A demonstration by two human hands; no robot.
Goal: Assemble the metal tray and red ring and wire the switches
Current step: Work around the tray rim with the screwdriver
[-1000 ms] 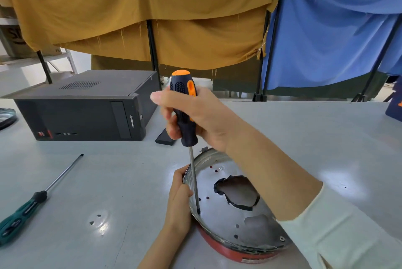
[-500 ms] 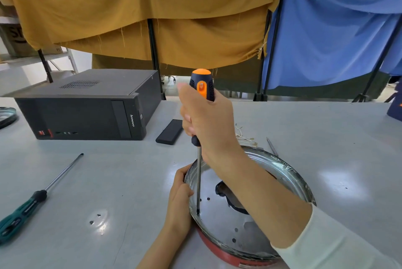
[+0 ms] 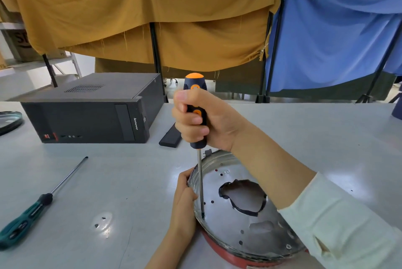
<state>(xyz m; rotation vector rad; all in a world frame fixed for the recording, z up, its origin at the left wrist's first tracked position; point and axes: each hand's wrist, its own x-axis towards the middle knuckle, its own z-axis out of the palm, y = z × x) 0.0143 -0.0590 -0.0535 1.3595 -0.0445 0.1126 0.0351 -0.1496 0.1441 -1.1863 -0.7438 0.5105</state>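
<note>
A round metal tray (image 3: 230, 225) with a ragged central hole and several small holes sits in a red ring (image 3: 226, 256) near the table's front edge. My right hand (image 3: 202, 118) grips the black-and-orange handle of a screwdriver (image 3: 196, 116) held nearly upright. Its tip rests inside the tray by the left rim. My left hand (image 3: 183, 201) holds the tray's left rim, thumb curled over the edge. My right forearm hides the tray's right side. No switches or wires are in view.
A green-handled screwdriver (image 3: 37, 205) lies on the table at left. Two small screws (image 3: 99, 222) lie left of my left hand. A black computer case (image 3: 93, 112) and a flat black block (image 3: 170, 136) stand behind. Another metal ring (image 3: 9, 119) sits at far left.
My right hand turned around the screwdriver handle while the tip stayed at the same spot by the left rim. The tray tilted and shifted slightly. My left hand stayed on the rim.
</note>
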